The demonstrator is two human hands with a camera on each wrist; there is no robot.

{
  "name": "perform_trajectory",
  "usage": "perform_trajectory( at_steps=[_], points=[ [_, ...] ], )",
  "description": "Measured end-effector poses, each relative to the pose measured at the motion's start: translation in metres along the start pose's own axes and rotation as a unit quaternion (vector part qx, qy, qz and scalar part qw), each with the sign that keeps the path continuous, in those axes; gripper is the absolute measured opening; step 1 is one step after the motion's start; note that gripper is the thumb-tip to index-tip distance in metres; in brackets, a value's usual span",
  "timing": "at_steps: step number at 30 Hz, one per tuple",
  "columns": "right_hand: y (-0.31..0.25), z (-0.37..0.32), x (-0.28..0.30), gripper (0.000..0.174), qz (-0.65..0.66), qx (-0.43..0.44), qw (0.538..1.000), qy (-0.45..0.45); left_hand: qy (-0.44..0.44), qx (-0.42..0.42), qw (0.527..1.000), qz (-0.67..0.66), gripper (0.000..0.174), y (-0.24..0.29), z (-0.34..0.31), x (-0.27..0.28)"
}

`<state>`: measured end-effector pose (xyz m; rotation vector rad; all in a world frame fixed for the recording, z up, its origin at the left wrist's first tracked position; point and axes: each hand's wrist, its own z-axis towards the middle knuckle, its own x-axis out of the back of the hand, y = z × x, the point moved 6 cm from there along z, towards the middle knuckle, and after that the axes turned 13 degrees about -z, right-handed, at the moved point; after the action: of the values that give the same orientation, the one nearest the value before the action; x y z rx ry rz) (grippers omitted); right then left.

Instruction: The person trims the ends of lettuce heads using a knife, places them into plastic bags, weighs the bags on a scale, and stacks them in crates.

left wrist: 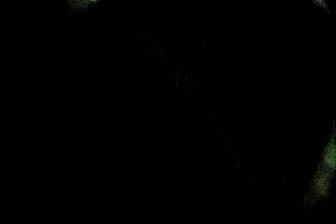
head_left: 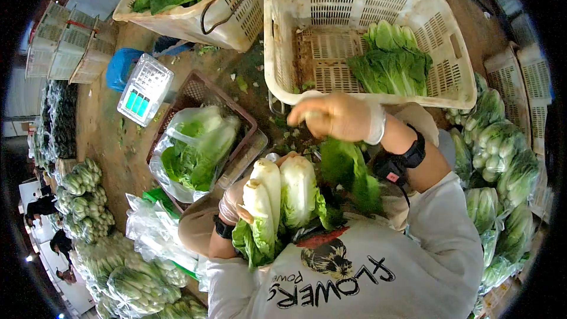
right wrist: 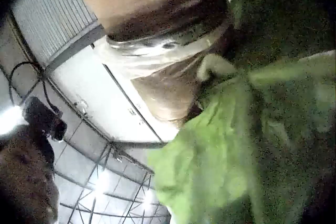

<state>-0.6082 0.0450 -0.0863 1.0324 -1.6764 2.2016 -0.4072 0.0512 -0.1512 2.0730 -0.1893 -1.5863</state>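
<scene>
1. Low in the person's lap, the left hand [head_left: 233, 199] was gripping pale-stemmed cabbage heads [head_left: 260, 196]; its grip was clamped round them, fingers curled against a stem.
2. The right hand [head_left: 338, 117] hung above and to the right of them, fingers curled, near the large crate's near rim. A green leaf [head_left: 356, 172] showed just below it, but I couldn't tell whether that grip was clamped on the leaf.
3. More leafy heads [head_left: 397, 62] lay in the right half of the large crate [head_left: 331, 1], beyond the hands.
4. To the left, a clear bag [head_left: 160, 168] with leafy greens [head_left: 204, 147] inside sat on a brown crate [head_left: 192, 87], beside a scale [head_left: 139, 105] with a lit display.
5. Farther off, a second pale crate [head_left: 236, 23] held greens.
6. Bagged vegetables [head_left: 499, 145] were piled at the right, with others at the near left.
7. The left wrist view was almost black.
</scene>
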Motion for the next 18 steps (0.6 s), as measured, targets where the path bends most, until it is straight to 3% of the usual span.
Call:
perform_trajectory(
  at_steps=[2,3,6,8,9,12,14,15,16,18],
  points=[
    [0.015,0.003,0.013,0.022,0.167,-0.079,0.983,0.015,0.015,0.025,0.999,0.029,0.129,0.025,0.012,-0.043],
    [0.018,0.004,0.019,0.024,0.248,-0.062,0.965,0.052,-0.034,0.02,0.999,-0.005,0.123,0.023,0.012,-0.041],
    [0.022,0.004,0.025,0.029,0.305,-0.082,0.948,0.044,0.096,-0.043,0.994,0.007,0.113,-0.04,-0.069,0.133],
    [0.041,0.009,0.006,0.03,0.33,-0.073,0.941,0.012,0.096,-0.093,0.991,-0.01,0.107,-0.011,-0.064,0.08],
    [0.042,0.011,0.0,0.031,0.351,-0.116,0.929,-0.017,0.1,-0.111,0.989,-0.015,0.104,-0.004,-0.067,0.068],
    [0.031,0.045,0.023,0.032,0.303,-0.089,0.948,-0.025,0.104,-0.158,0.982,-0.013,0.096,0.011,-0.073,0.061],
    [0.018,0.092,0.075,0.026,0.229,-0.084,0.968,0.051,0.102,-0.178,0.979,-0.005,0.09,0.021,-0.079,0.061],
    [-0.008,0.125,0.113,0.025,0.183,-0.034,0.979,0.078,0.098,-0.184,0.978,0.009,0.087,0.028,-0.081,0.063],
    [-0.013,0.158,0.149,0.026,0.195,-0.022,0.967,0.162,0.094,-0.188,0.977,0.017,0.084,0.032,-0.083,0.064],
    [-0.013,0.243,0.239,0.026,0.168,0.058,0.968,0.179,0.087,-0.194,0.976,0.041,0.078,0.04,-0.086,0.066]
  ],
)
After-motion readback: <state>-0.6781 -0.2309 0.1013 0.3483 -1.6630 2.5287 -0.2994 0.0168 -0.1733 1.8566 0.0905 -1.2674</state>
